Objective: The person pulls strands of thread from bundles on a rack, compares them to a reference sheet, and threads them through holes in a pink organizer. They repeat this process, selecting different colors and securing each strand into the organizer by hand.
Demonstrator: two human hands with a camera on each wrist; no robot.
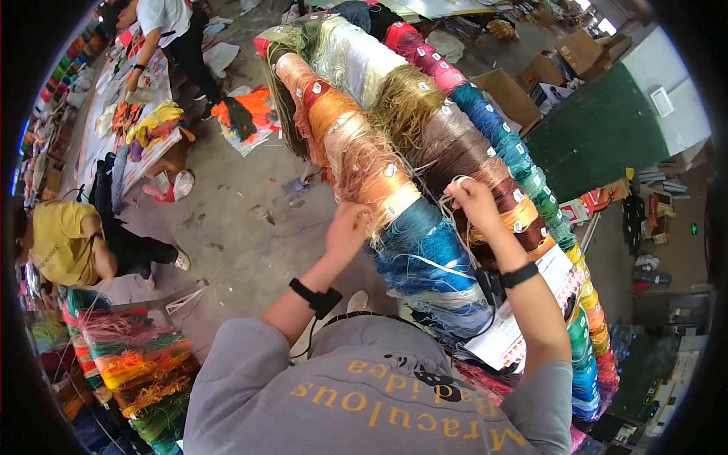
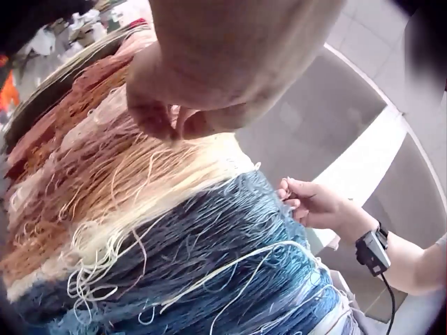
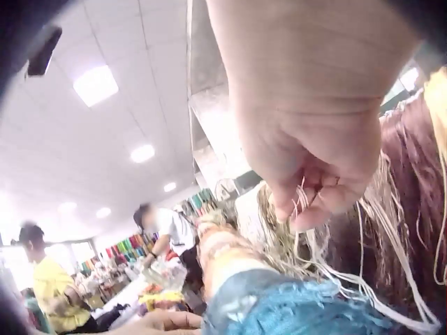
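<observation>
We see both arms reaching forward from a grey T-shirt (image 1: 364,379), slightly bent, with the hands apart on either side of one long row of yarn. The left hand (image 1: 349,227) rests against the near-left flank of the peach yarn (image 1: 379,186), its wrist angled in toward the row and its fingers bent with the tips close together; we cannot tell whether a strand sits between them. The right hand (image 1: 472,199) stands a little farther forward, across the row, its fingers curled down and pinching a few white strands (image 3: 300,199), which drop below the fingertips and trail toward us in the right wrist view.

Between the two hands, and just nearer to us, lies the blue yarn (image 1: 417,235), with a loose pale thread slung across it. The brown yarn (image 1: 470,152) hangs in the next row, just beyond the right hand. Each forearm carries a dark strap with a small camera; behind the right hand, beside its forearm, we find a printed sheet (image 1: 557,273). Well off to the left of the left hand stands a person in a yellow shirt (image 1: 68,243); farther ahead on that side is another in white (image 1: 167,19).
</observation>
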